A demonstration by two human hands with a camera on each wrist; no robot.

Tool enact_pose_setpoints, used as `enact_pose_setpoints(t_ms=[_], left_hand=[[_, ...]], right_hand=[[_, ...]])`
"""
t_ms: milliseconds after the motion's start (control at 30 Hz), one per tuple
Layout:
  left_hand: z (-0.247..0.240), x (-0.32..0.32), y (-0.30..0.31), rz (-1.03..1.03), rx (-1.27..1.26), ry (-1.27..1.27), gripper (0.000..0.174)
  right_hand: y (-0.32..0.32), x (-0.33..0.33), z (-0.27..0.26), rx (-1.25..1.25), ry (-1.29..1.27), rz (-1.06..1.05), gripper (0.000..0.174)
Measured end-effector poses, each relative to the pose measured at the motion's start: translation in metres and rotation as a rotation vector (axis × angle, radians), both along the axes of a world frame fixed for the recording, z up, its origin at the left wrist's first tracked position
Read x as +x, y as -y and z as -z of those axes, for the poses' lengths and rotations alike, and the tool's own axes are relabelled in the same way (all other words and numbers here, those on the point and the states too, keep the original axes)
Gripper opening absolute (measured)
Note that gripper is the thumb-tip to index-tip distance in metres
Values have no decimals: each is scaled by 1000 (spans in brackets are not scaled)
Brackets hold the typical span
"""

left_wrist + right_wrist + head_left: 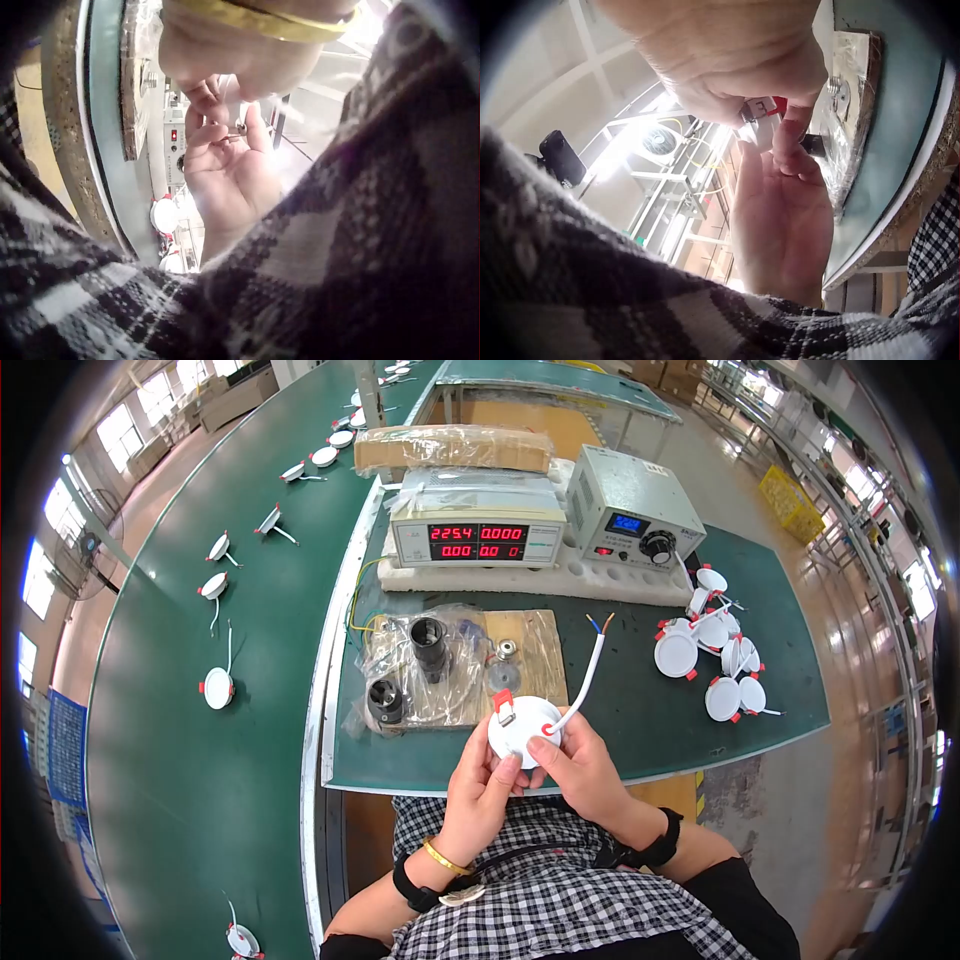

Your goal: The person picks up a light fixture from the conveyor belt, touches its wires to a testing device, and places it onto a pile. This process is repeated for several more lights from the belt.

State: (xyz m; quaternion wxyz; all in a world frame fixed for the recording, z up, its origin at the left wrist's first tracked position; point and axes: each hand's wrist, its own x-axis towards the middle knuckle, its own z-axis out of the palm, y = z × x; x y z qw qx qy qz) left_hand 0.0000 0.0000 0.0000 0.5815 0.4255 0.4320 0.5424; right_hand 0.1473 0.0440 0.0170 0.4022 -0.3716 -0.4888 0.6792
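Observation:
A round white downlight (pixel 522 732) is held between both hands above the table's front edge, its back turned up. It has a red-sleeved spring clip (pixel 503 703) and a white cable (pixel 588 685) that rises to the right and ends in thin coloured wires. My left hand (pixel 476 796) grips the lamp's lower left rim, thumb on its back. The right hand (pixel 590 772) pinches the right side, its thumb beside the cable's entry. In the right wrist view, part of the downlight (pixel 763 135) shows between the hands; the fingers beneath it are mostly hidden in the head view.
A wrapped board (pixel 540 650) with black cylindrical sockets (pixel 428 645) lies ahead. Behind it stand a meter with red digits (pixel 478 542) and a grey power unit (pixel 635 510). Several downlights (pixel 675 655) are heaped at right; others lie along the green belt (pixel 180 790) at left.

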Motion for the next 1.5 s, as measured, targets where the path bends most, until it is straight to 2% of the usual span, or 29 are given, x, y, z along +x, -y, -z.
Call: enact_pose_setpoints(t_ms=[200, 400, 467, 600, 667, 767, 800, 833, 900, 933, 967, 1033, 1167, 1233, 1333, 1500], left_hand=[[0, 4, -2, -23, -22, -22, 52], [5, 1, -6, 42, -14, 24, 48], [9, -3, -6, 97, -129, 339, 44], [17, -1, -10, 104, -160, 381, 40], [23, -2, -11, 111, -184, 445, 34], [19, 4, -12, 134, -251, 470, 30], [22, 5, -11, 140, -253, 474, 30], [27, 6, -11, 200, -309, 464, 30], [32, 9, -12, 258, -356, 456, 30], [33, 12, -12, 308, -385, 441, 29], [33, 15, -13, 355, -415, 427, 29], [30, 19, -17, 340, -413, 453, 29], [34, 21, -24, 358, -477, 546, 29], [36, 19, -27, 380, -487, 578, 38], [25, 18, -28, 378, -469, 501, 46], [29, 19, -29, 392, -464, 491, 48]], right_hand=[[0, -1, 2, 26, -2, 49, 35], [-5, 5, 4, 19, 70, 43, 33], [-10, 8, 1, -22, 131, 19, 33], [-22, 11, 9, 109, 146, -11, 36], [-29, 10, 0, 283, 241, 191, 38], [-46, 14, -13, 285, 313, 162, 36], [-49, 10, -14, 259, 339, 190, 30], [-52, 11, -12, 260, 345, 195, 30], [-61, 11, -5, 393, 695, 139, 23], [-63, 8, 2, 514, 805, 209, 21], [-66, 7, 3, 524, 806, 201, 21], [-71, 7, 2, 549, 1115, 84, 24], [-83, 2, 0, 531, 1276, 2, 25], [-87, 1, 3, 559, 1305, -12, 26], [-91, -1, 3, 583, 1332, -37, 26], [-89, 0, 5, 631, 1346, -27, 24]])
